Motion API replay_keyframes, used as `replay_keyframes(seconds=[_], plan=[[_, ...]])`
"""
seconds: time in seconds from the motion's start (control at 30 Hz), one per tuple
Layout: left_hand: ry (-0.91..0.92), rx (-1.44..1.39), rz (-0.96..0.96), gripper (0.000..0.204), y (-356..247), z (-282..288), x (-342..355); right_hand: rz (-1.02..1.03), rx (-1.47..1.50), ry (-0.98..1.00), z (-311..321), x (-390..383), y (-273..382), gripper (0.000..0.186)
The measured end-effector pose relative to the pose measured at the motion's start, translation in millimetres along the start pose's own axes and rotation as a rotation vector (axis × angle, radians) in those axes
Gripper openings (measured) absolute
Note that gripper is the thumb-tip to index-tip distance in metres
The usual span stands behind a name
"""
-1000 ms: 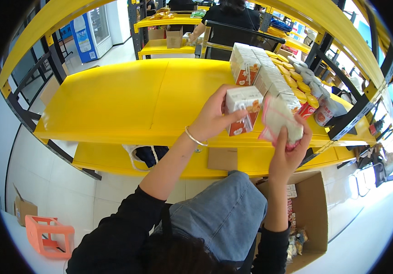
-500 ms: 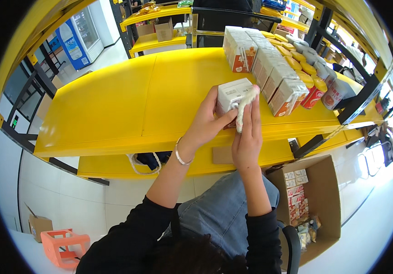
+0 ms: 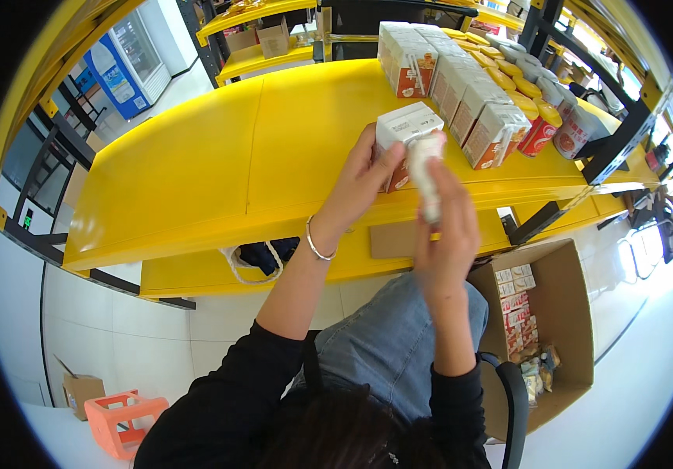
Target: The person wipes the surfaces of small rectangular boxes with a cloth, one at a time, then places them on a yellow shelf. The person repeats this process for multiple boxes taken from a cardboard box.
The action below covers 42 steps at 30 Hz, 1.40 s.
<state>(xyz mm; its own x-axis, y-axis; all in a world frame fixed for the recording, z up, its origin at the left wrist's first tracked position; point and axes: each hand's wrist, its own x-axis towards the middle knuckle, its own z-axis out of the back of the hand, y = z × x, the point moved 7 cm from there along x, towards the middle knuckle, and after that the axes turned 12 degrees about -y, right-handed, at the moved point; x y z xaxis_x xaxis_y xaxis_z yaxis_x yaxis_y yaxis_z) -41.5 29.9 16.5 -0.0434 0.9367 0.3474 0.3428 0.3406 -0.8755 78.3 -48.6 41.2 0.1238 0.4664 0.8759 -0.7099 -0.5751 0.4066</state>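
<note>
My left hand (image 3: 358, 181), with a silver bangle at its wrist, grips a drink carton (image 3: 409, 123) with a white top and orange-brown sides. The carton is near the front edge of the yellow shelf (image 3: 305, 133); I cannot tell whether it rests on it. In my right hand (image 3: 450, 238) is a white cloth (image 3: 425, 176), blurred by motion and hanging close against the carton's right side. Beyond the carton stand rows of similar cartons (image 3: 461, 98), and next to them several red cans (image 3: 540, 133) with yellow lids.
Grey-lidded cans (image 3: 575, 133) stand beside a black shelf post (image 3: 614, 144). A cardboard box (image 3: 567, 313) holding small packs is on the floor at right. Below the shelf lies a dark bag with a rope handle (image 3: 254, 258). An orange stool (image 3: 121, 426) stands at lower left.
My right hand has pulled down and right, away from the carton's top, with the cloth in it. My left hand still holds the carton. The whole view has shifted slightly.
</note>
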Motion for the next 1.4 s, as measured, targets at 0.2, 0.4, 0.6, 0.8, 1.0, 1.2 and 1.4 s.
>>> replay_keyframes(seconds=[0.2, 0.4, 0.6, 0.8, 1.0, 1.2, 1.4], plan=[[0.027, 0.055, -0.012, 0.053, 1.5, 0.6, 2.0, 0.198, -0.121, 0.081, -39.4, -40.3, 13.8, 0.039], [-0.110, 0.153, -0.133, 0.061, 7.0, 9.1, 2.8, -0.327, 0.023, 0.497, -9.8, -24.0, 3.5, 0.041], [-0.257, 0.330, -0.363, 0.051, -4.9, 12.1, -2.7, 0.078, 0.184, -0.143, 32.8, 40.6, 18.1, 0.051], [-0.246, 0.271, -0.264, 0.045, -2.6, 16.8, 1.4, 0.258, 0.161, 0.065, -25.1, 55.1, 1.2, 0.049], [-0.339, 0.653, -0.421, 0.054, -7.4, 20.9, -6.6, -0.326, 0.188, 0.085, -19.3, 25.3, -56.9, 0.047], [-0.269, 0.415, -0.344, 0.068, -6.0, 10.7, -5.9, 0.065, -0.167, 0.292, -22.3, 0.8, -57.5, 0.040], [-0.214, 0.377, -0.268, 0.069, -4.7, 9.3, -6.0, -0.391, 0.225, 0.097, -5.9, 38.7, -67.3, 0.047]])
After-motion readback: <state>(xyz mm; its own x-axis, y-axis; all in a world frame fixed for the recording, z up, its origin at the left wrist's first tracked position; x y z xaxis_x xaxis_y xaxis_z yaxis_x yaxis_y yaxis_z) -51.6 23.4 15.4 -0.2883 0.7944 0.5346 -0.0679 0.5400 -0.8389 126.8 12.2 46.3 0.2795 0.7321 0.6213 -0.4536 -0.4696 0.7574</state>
